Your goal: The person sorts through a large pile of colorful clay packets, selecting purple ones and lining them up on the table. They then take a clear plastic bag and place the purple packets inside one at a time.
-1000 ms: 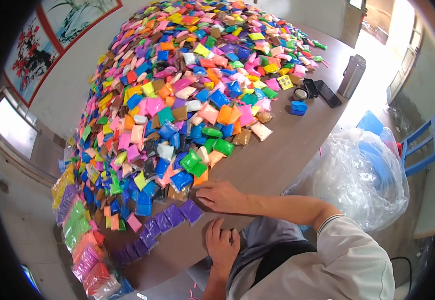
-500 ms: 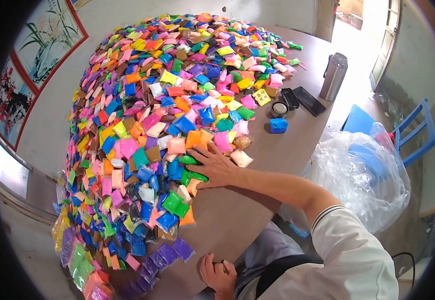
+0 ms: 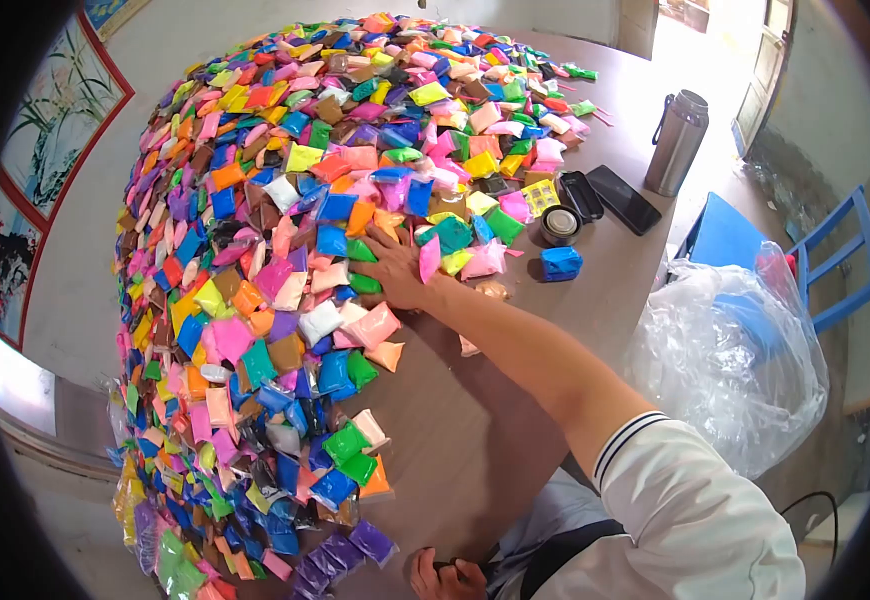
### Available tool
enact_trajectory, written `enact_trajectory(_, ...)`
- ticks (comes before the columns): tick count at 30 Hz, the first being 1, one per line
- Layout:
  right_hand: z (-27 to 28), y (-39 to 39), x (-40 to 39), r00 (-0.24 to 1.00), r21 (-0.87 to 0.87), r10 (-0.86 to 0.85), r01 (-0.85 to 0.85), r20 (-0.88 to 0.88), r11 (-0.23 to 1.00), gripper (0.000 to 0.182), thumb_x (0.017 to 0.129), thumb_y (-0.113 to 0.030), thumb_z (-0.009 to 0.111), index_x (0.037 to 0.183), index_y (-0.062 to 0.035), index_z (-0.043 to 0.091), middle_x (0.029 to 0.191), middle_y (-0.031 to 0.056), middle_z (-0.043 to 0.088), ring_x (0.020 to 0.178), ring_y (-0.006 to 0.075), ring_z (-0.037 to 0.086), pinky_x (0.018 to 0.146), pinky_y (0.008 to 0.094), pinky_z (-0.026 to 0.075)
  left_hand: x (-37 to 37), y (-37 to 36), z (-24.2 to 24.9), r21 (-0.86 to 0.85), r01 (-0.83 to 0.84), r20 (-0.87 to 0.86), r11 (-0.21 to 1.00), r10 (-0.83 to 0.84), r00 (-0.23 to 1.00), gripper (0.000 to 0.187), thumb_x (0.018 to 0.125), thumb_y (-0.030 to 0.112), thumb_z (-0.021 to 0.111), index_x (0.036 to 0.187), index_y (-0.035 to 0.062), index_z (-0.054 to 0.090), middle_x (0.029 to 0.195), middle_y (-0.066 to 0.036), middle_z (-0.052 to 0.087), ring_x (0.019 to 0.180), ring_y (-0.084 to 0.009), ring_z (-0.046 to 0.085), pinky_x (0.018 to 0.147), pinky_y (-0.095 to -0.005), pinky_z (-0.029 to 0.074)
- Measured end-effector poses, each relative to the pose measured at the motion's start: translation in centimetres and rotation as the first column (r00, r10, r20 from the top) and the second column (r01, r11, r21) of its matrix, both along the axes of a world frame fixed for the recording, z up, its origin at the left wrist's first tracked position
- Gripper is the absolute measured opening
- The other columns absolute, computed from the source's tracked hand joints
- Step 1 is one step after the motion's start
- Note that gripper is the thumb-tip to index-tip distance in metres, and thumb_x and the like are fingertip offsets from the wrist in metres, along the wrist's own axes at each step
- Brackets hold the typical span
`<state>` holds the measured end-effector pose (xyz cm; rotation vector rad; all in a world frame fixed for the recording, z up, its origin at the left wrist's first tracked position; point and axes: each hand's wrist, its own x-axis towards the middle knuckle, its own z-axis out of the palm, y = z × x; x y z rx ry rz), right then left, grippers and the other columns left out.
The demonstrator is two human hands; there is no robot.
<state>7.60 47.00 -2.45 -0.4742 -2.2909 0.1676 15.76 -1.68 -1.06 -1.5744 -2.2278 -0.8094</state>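
The right hand [image 3: 395,268] lies flat, fingers spread, gripping nothing, on small green plastic packets [image 3: 363,283] at the multicoloured packet heap's [image 3: 285,200] near edge on the brown table [image 3: 475,440]; their long axes cannot be told. The left hand [image 3: 445,578] rests at the table's near edge, its grip unclear.

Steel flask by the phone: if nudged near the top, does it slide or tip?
The flask stands upright, tall and narrow on the smooth table, so a high push would probably tip it; a low push may slide it. Being round, it would likely roll once down. Its fill and weight cannot be told.

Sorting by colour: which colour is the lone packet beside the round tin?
Blue packet, seen in the head view.
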Motion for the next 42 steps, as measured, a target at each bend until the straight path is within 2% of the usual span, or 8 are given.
enact_trajectory(7,6.8,4.1,0.2,0.975,-0.488,0.022,0.091,0.220,0.868,0.068,0.070,-0.045,0.078,0.128,-0.0119,0.061,0.122,0.0163,0.062,0.113,0.0322,0.061,0.093,0.0413,0.050,0.4,0.1,0.8,0.007,-0.039,-0.018,0.999,0.040,0.999,0.030,0.095,0.016,0.055,0.070,0.0022,0.045,0.103,-0.023,0.065,0.093,-0.0432,0.063,0.083,-0.0533,0.053)
enact_trajectory(9,5.8,8.9,0.5,0.949,-0.669,0.266,-0.309,-0.169,0.676,0.068,0.073,-0.038,0.078,0.130,-0.0078,0.060,0.111,0.0166,0.067,0.100,0.0234,0.066,0.086,0.0302,0.051,0.4,0.1,0.5,0.021,-0.047,-0.034,0.999,0.048,0.998,0.029,0.094,0.016,0.055,0.070,0.0019,0.046,0.104,-0.022,0.065,0.094,-0.0427,0.063,0.084,-0.0529,0.053)
enact_trajectory(11,11.4,6.5,4.0,0.995,-0.889,0.001,0.084,0.095,0.449,0.063,0.079,-0.031,0.075,0.135,-0.0088,0.056,0.110,0.0132,0.067,0.095,0.0183,0.064,0.086,0.0284,0.050,0.4,0.0,0.3,0.028,-0.061,-0.034,0.998,0.062,0.997,0.028,0.093,0.016,0.056,0.071,0.0014,0.047,0.105,-0.022,0.065,0.095,-0.0421,0.063,0.085,-0.0530,0.053)
enact_trajectory(19,11.9,12.8,5.9,0.950,-0.801,0.227,-0.305,-0.216,0.515,0.048,0.084,-0.017,0.070,0.129,-0.0071,0.060,0.111,0.0146,0.067,0.098,0.0240,0.068,0.086,0.0379,0.056,0.1,0.3,0.7,0.008,-0.062,-0.033,0.998,0.062,0.998,0.027,0.092,0.016,0.057,0.071,0.0015,0.048,0.107,-0.022,0.064,0.098,-0.0409,0.062,0.086,-0.0537,0.052)
enact_trajectory(21,14.3,11.7,5.8,0.970,-0.956,-0.070,-0.214,-0.232,0.201,0.049,0.083,-0.017,0.070,0.130,-0.0057,0.060,0.112,0.0157,0.067,0.101,0.0248,0.067,0.089,0.0358,0.054,-0.1,0.2,0.5,-0.001,-0.061,-0.036,0.998,0.061,0.997,0.027,0.092,0.016,0.057,0.070,0.0020,0.048,0.107,-0.022,0.064,0.097,-0.0404,0.063,0.085,-0.0537,0.052)
enact_trajectory(25,13.8,14.4,2.0,0.955,-0.638,-0.057,-0.149,-0.291,0.755,0.055,0.080,-0.027,0.073,0.127,-0.0025,0.061,0.109,0.0175,0.068,0.095,0.0240,0.068,0.084,0.0336,0.053,-0.1,-0.3,0.2,-0.038,-0.067,-0.029,0.997,0.066,0.997,0.026,0.091,0.017,0.058,0.070,0.0036,0.049,0.106,-0.020,0.065,0.096,-0.0386,0.064,0.077,-0.0523,0.052)
enact_trajectory(34,14.5,3.3,-10.6,0.967,-0.362,-0.059,0.149,0.248,0.920,0.096,0.066,-0.072,0.070,0.146,-0.0287,0.043,0.131,0.0190,0.056,0.124,0.0367,0.052,0.105,0.0572,0.034,0.2,-0.3,0.3,-0.071,-0.115,-0.002,0.991,0.115,0.993,0.023,0.089,0.016,0.059,0.070,0.0049,0.050,0.107,-0.018,0.065,0.095,-0.0380,0.064,0.078,-0.0513,0.052)
enact_trajectory(42,8.5,1.1,-10.0,0.981,-0.094,0.087,-0.071,0.176,0.993,0.061,0.065,-0.045,0.073,0.121,-0.0244,0.064,0.124,0.0105,0.056,0.118,0.0320,0.053,0.098,0.0541,0.035,0.4,-0.2,0.2,-0.039,-0.108,0.030,0.993,0.110,0.994,0.022,0.087,0.015,0.061,0.070,0.0042,0.050,0.110,-0.019,0.065,0.098,-0.0391,0.063,0.081,-0.0519,0.052)
